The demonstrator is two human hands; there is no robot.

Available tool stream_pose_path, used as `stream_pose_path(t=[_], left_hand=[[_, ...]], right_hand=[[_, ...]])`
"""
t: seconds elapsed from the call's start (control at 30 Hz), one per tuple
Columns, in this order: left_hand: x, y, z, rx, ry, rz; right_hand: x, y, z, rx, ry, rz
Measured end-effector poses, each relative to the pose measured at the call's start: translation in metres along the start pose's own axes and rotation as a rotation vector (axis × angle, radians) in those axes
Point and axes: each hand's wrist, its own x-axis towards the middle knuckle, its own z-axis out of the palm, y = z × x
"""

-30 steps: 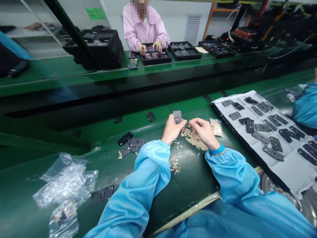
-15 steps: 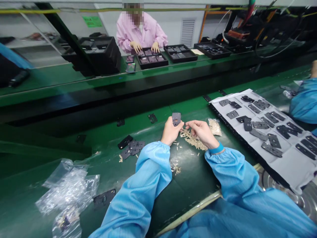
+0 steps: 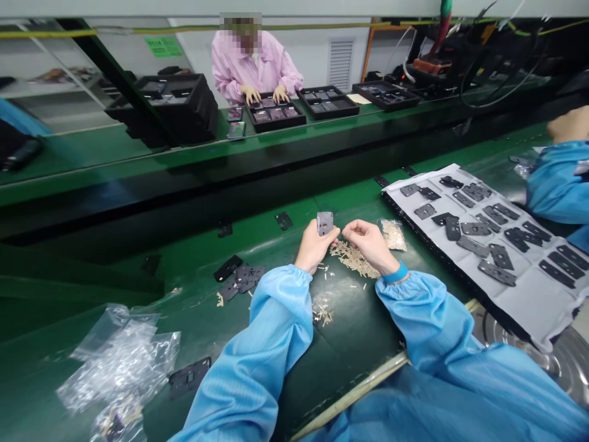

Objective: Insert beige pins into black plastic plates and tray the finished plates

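Note:
My left hand (image 3: 313,247) is closed around a thin dark grey plate (image 3: 324,222) with small cut-outs, held up off the table. Close beside it, my right hand (image 3: 370,244) has thumb and forefinger pinched together; whatever lies between them is too small to make out. Below both hands spreads a pile of small beige strips (image 3: 353,261). A smaller scatter of beige strips (image 3: 324,314) lies nearer to me. To the left, several black plates (image 3: 246,277) are heaped on the green table.
A tray with a white liner (image 3: 524,307) bears several black plates on the right. A clear bag of beige pieces (image 3: 393,234) lies beyond my right hand. Crumpled plastic bags (image 3: 122,359) lie at left. Co-workers sit opposite, behind black trays (image 3: 278,123), and at right, in a blue sleeve (image 3: 559,178).
The whole view has shifted slightly. My left hand has tilted the grey plate a little, while my right hand's fingers have drawn closer together. The co-worker's arm at right has moved.

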Motion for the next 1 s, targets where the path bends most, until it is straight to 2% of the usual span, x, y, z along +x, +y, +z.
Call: stream_pose_path(t=[0.5, 0.7, 1.0], left_hand=[[0.0, 0.0, -0.001, -0.065, -0.013, -0.054], [0.001, -0.002, -0.002, -0.121, -0.002, -0.071], [-0.003, 0.007, -0.006, -0.041, 0.018, -0.017]], right_hand=[[0.001, 0.0, -0.001, 0.032, 0.017, 0.012], [0.0, -0.005, -0.007, -0.048, 0.04, -0.021], [-0.002, -0.002, -0.01, -0.189, -0.044, -0.099]])
